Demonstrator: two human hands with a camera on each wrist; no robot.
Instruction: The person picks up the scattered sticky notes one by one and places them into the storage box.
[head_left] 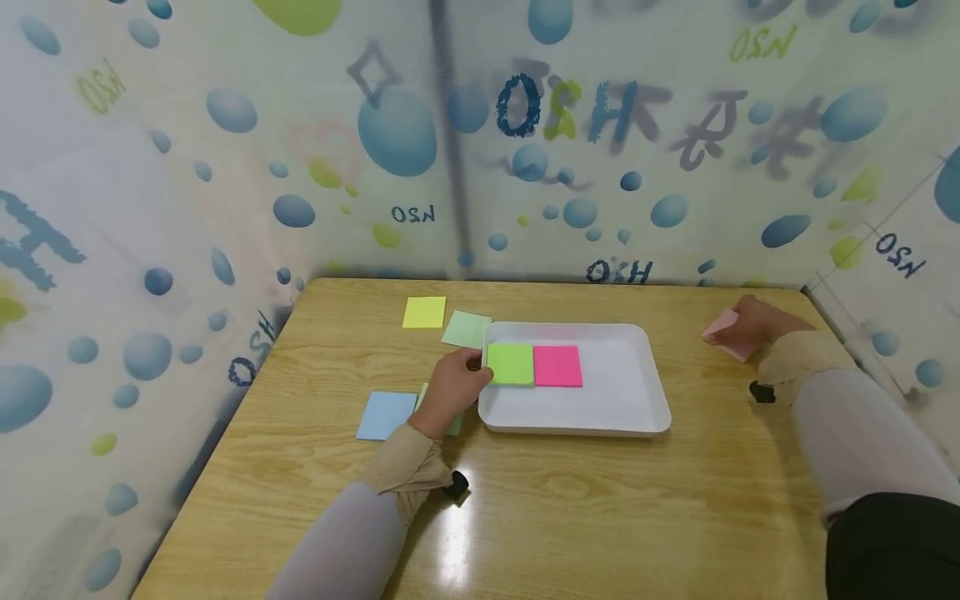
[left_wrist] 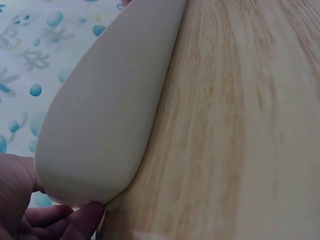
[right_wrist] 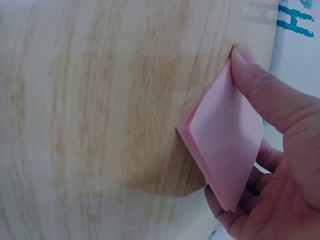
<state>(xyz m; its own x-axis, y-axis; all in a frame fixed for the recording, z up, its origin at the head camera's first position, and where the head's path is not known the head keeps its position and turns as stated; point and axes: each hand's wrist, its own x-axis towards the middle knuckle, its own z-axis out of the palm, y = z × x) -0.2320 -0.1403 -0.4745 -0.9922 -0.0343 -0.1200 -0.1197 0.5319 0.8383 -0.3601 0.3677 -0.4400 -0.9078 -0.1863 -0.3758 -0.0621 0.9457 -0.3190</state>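
A white tray point(head_left: 622, 408) stands on the table with a lime-green sticky note pad point(head_left: 511, 365) and a hot-pink sticky note pad point(head_left: 557, 367) side by side in its left half. My left hand point(head_left: 450, 387) grips the tray's left end. In the left wrist view its fingertips point(left_wrist: 90, 217) touch the bottom corner of the tray wall point(left_wrist: 105, 100). Far to the right, my right hand point(head_left: 757, 321) holds a pale pink sticky note pad point(right_wrist: 225, 135) by its edges, thumb on one corner and fingers at the opposite side. That pad is tilted, close to the tabletop.
Left of the tray lie a yellow pad point(head_left: 424, 312), a pale green pad point(head_left: 467, 329) partly under the tray's corner, and a light blue pad point(head_left: 386, 415). Another green pad point(head_left: 455, 426) is mostly hidden by my left hand. A patterned wall point(head_left: 480, 233) borders the table's back edge.
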